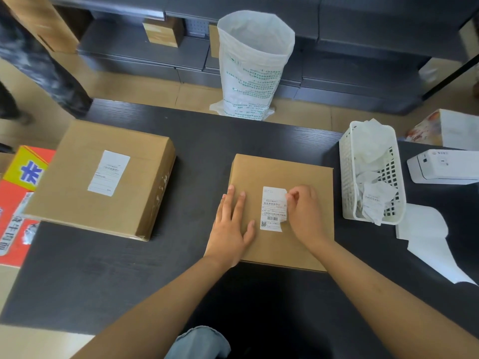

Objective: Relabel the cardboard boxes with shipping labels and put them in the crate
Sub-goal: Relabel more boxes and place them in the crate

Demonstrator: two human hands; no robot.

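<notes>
Peeling the old label from the near box: the box [281,211] lies flat on the dark table [103,275], directly in front of the person, with the label [273,208] stuck near the middle of its top face. The left hand [230,226] lies flat on the lid with fingers straight and spread, holding nothing and simply pressing the box down. The right hand [304,213] has its fingers curled and pinches the label's right edge, where the upper corner already looks lifted and the lower edge torn. To do this step well, the pull should probably run low and slow across the box face towards the left hand, so that the paper comes away whole rather than tearing further; the flat hand should stay close to the label to stop the box sliding. A second box [103,177], bearing its own label, sits well apart at the left. The white basket [347,182] just to the right, holding crumpled paper scraps, seems the likely place for the waste
</notes>
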